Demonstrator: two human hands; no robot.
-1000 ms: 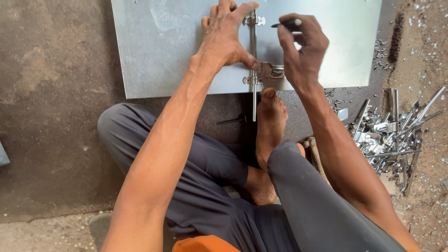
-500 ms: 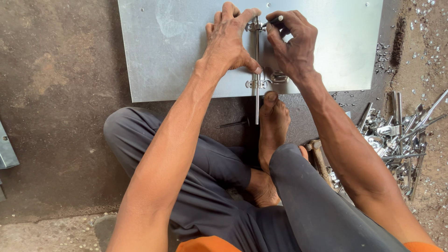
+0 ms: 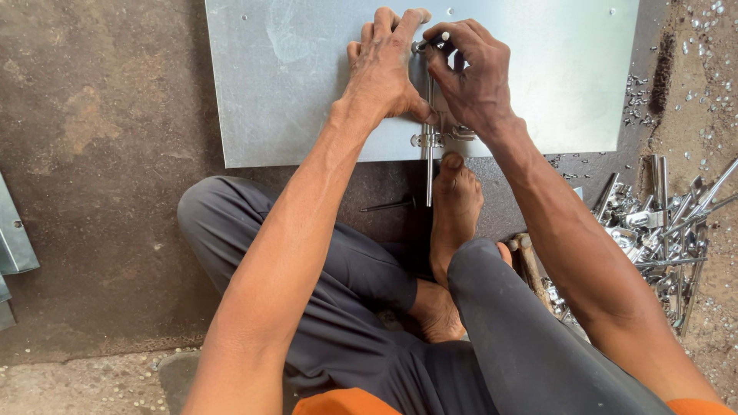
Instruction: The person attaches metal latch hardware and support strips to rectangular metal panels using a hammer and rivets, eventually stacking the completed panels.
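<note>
1. Person sits on the floor (image 3: pixel 100 154), legs folded, a grey metal sheet (image 3: pixel 292 92) lying flat at 12 o'clock from the knees.
2. Left hand (image 3: pixel 384 69) rests palm-down on the sheet, fingers spread and pressed flat, thumb against a slim metal rod (image 3: pixel 429 165). It grips nothing; it presses down beside the rod.
3. Right hand (image 3: pixel 473 77) sits just at 3 o'clock of the left hand, touching or nearly so. Its fingers are curled shut around a small dark-tipped tool (image 3: pixel 434 40) held at the rod's top end.
4. The rod runs straight from 12 to 6 o'clock across the sheet's near edge and overhangs onto the floor. A small metal bracket (image 3: pixel 440 137) clasps it just inside the edge.
5. Bare foot (image 3: pixel 455 215) lies at 6 o'clock of the bracket, toes touching the sheet's edge beside the rod.
6. A thin dark nail-like piece (image 3: pixel 388 205) lies on the floor at 9 o'clock of the foot.
7. A heap of bright metal parts (image 3: pixel 661 227) lies at 3 o'clock, well apart from the hands. A wooden tool handle (image 3: pixel 530 261) pokes out by the right knee.
</note>
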